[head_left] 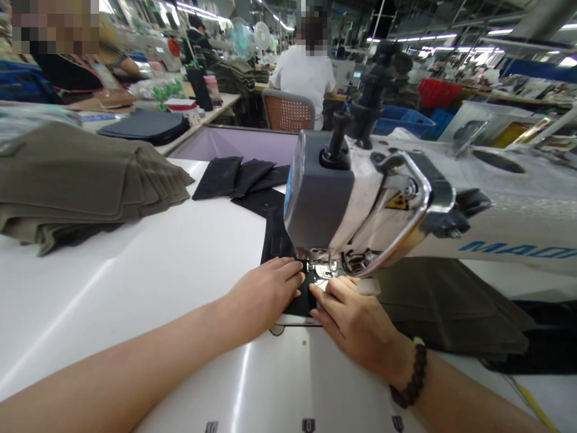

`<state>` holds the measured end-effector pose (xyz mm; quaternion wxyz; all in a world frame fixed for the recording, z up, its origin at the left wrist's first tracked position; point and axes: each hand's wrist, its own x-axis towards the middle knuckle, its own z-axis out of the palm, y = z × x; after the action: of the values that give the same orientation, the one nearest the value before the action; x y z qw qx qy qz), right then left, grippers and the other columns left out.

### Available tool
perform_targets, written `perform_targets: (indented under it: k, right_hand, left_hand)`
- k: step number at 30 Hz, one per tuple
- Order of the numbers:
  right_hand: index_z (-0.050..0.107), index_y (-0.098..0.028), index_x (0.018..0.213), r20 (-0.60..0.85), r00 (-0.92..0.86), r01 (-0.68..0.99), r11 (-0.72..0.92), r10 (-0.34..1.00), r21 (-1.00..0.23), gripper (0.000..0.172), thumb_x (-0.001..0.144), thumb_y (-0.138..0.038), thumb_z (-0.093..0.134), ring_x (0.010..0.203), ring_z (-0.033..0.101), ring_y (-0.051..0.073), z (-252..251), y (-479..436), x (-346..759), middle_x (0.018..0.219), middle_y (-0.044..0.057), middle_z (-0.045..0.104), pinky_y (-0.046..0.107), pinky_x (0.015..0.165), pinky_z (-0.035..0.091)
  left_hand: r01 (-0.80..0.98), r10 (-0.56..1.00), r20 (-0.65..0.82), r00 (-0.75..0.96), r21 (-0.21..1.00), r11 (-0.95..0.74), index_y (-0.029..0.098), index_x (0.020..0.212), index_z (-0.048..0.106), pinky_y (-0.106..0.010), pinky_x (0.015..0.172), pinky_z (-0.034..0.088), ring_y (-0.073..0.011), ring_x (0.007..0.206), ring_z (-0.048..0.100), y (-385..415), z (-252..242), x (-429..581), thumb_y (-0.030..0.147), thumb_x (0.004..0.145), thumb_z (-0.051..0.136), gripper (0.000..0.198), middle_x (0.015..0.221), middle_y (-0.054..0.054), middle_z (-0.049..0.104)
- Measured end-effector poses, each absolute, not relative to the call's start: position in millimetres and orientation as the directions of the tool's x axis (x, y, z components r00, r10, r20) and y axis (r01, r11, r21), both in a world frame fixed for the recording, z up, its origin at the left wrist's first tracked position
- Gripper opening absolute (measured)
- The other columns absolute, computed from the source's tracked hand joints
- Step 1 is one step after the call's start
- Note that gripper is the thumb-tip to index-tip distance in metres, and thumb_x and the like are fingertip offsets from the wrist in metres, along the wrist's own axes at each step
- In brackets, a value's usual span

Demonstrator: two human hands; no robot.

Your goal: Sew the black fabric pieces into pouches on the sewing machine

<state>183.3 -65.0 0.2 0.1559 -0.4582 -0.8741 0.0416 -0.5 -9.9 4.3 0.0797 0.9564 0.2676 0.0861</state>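
Observation:
A black fabric piece [297,302] lies under the needle area of a sewing machine [320,192]. My left hand [265,288] rests on its left side, fingers together and pressed down on the cloth near the presser foot. At the right edge of the same piece, my right hand [356,313] has its fingers bent and close together, fingertips touching the cloth. Whether either hand pinches the fabric is hard to see. Behind the needle, a black strip [274,237] runs back toward several dark folded pieces [219,176].
Olive fabric pieces [85,174] are stacked on the left of the white table [180,264]. More olive cloth [451,300] lies under the machine arm at right. Beyond the table, a person in a white shirt [302,75] sits on a chair [288,111]; another person is at upper left.

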Motion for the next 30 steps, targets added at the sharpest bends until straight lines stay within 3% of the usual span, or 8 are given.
perform_targets:
  k: [11, 17, 20, 23, 30]
  right_hand:
    - [0.058, -0.011, 0.105, 0.235, -0.525, 0.789, 0.572, 0.818, -0.226, 0.024, 0.083, -0.019, 0.052, 0.079, 0.053, 0.020, -1, -65, 182, 0.085, 0.008, 0.060, 0.034, 0.074, 0.039]
    - [0.056, -0.011, 0.107, 0.243, -0.503, 0.812, 0.550, 0.830, -0.197, 0.026, 0.082, -0.019, 0.054, 0.076, 0.054, 0.020, -1, -64, 182, 0.084, 0.008, 0.060, 0.032, 0.068, 0.037]
    - [0.060, -0.013, 0.097, 0.259, -0.554, 0.763, 0.607, 0.791, -0.223, 0.018, 0.085, -0.020, 0.049, 0.072, 0.053, 0.018, -1, -65, 185, 0.077, 0.006, 0.059, 0.032, 0.069, 0.037]
    - [0.062, -0.013, 0.089, 0.293, -0.622, 0.691, 0.685, 0.727, -0.232, 0.024, 0.089, -0.022, 0.039, 0.067, 0.051, 0.017, -2, -66, 187, 0.071, 0.004, 0.057, 0.033, 0.070, 0.036]
    - [0.058, -0.011, 0.103, 0.248, -0.547, 0.777, 0.595, 0.799, -0.205, 0.022, 0.086, -0.022, 0.048, 0.071, 0.053, 0.018, -2, -64, 184, 0.078, 0.007, 0.059, 0.031, 0.070, 0.037]
  left_hand:
    - [0.489, 0.524, 0.164, 0.836, 0.213, -0.846, 0.011, 0.093, 0.057, -0.034, 0.084, 0.045, -0.0219, 0.095, 0.051, -9, 5, 0, 0.014, 0.086, 0.042, 0.016, 0.096, -0.009, 0.057]
    - [0.489, 0.506, 0.161, 0.847, 0.135, -0.862, 0.012, 0.097, 0.056, -0.036, 0.086, 0.042, -0.0224, 0.097, 0.051, -6, 3, -2, 0.014, 0.087, 0.043, 0.017, 0.099, -0.010, 0.057]
    - [0.429, 0.438, 0.135, 0.889, 0.092, -0.899, 0.013, 0.092, 0.058, -0.037, 0.085, 0.043, -0.0225, 0.095, 0.052, -12, 5, -5, 0.016, 0.086, 0.046, 0.014, 0.095, -0.009, 0.058]
    - [0.354, 0.360, 0.095, 0.928, 0.077, -0.932, 0.012, 0.090, 0.058, -0.033, 0.081, 0.045, -0.0219, 0.094, 0.052, -19, 8, -7, 0.014, 0.085, 0.047, 0.013, 0.094, -0.009, 0.058]
    - [0.378, 0.384, 0.114, 0.916, 0.075, -0.923, 0.010, 0.097, 0.056, -0.033, 0.085, 0.043, -0.0221, 0.097, 0.051, -11, 2, -7, 0.012, 0.085, 0.046, 0.017, 0.095, -0.009, 0.058]
